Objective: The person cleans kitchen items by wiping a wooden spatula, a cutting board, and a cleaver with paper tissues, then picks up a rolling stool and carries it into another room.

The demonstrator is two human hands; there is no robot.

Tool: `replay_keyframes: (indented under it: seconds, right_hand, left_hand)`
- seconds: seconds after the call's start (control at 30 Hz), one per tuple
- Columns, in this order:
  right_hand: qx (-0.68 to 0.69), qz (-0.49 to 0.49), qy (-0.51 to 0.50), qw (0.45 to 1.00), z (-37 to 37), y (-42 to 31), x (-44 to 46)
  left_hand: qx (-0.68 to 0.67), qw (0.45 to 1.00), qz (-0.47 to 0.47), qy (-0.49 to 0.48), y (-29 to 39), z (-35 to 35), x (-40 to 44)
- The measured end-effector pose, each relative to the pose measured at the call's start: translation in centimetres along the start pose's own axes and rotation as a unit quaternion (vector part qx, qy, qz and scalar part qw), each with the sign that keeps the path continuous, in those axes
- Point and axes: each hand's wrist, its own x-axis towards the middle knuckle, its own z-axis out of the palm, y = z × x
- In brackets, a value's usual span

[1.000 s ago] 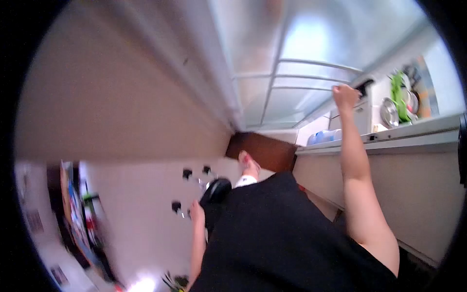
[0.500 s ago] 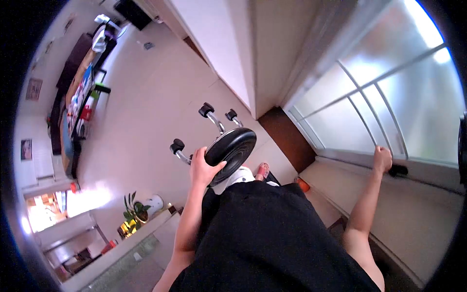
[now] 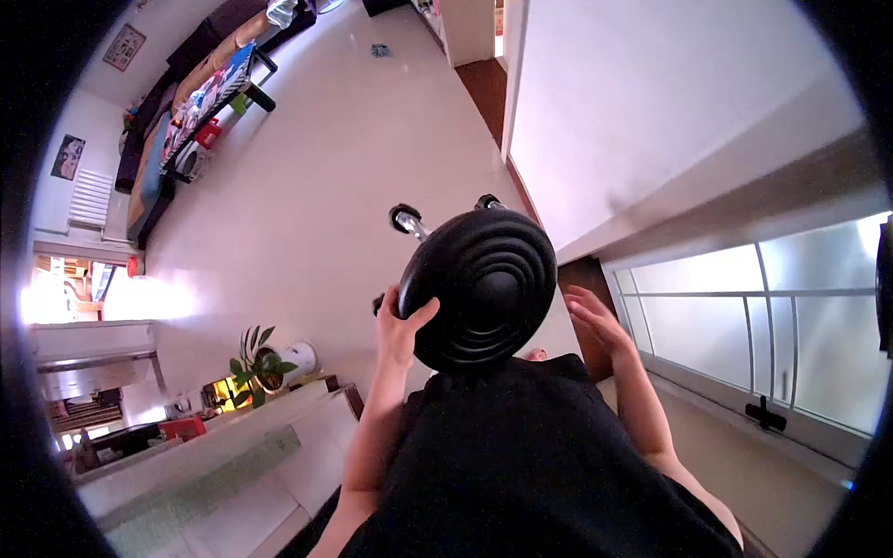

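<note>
A rolling stool with a round black seat is right in front of my body, the seat tilted so its ringed face shows. Behind the seat, parts of the chrome legs and black casters stick out; the rest is hidden. My left hand grips the seat's left rim, with the thumb over its face. To the right of the seat, my right hand is in the air with fingers stretched out, holding nothing and a little apart from the rim.
On the right are a frosted glass door with a black handle and a white wall. A potted plant stands at lower left. Further off are a cluttered low table and a sofa.
My right hand has left the area by the door handle and come in towards the stool, its fingers opening. The seat looks larger and more face-on. My view has turned.
</note>
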Motion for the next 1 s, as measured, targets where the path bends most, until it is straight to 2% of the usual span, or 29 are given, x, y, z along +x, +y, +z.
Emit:
replay_keyframes:
  seconds: [0.13,0.23,0.3,0.4,0.53,0.67,0.77,0.97,1.0]
  right_hand:
    - [0.121,0.016,-0.078,0.989,8.5,-0.3,7.5]
    - [0.097,0.01,-0.011,0.995,13.0,-3.1,10.4]
    - [0.084,0.026,-0.003,0.996,14.0,-3.7,12.7]
    - [0.057,0.041,0.044,0.997,14.8,-3.5,15.6]
    - [0.033,0.07,0.086,0.993,13.1,-0.3,20.7]
    - [-0.017,0.095,0.114,0.989,10.6,2.6,26.6]
    - [-0.026,0.119,0.129,0.984,8.9,5.0,31.7]
    - [-0.018,0.174,0.139,0.975,2.8,12.4,43.1]
    - [0.003,0.199,0.15,0.969,1.6,14.3,44.8]
  left_hand:
    - [-0.118,0.99,-0.072,0.009,-0.2,-4.5,4.4]
    - [-0.155,0.982,-0.105,0.018,-2.2,-6.6,8.2]
    - [-0.187,0.975,-0.12,0.019,-2.4,-7.4,10.5]
    - [-0.124,0.982,-0.137,0.039,-6.1,-8.8,14.1]
    - [-0.015,0.985,-0.172,-0.006,-8.9,-9.0,18.7]
    - [0.077,0.973,-0.209,-0.066,-14.7,-8.6,24.5]
    - [0.128,0.973,-0.186,-0.054,-20.0,-7.5,29.5]
    - [0.1,0.955,-0.275,-0.038,-30.8,-4.5,39.1]
    - [0.039,0.948,-0.312,-0.037,-32.7,-4.2,40.5]
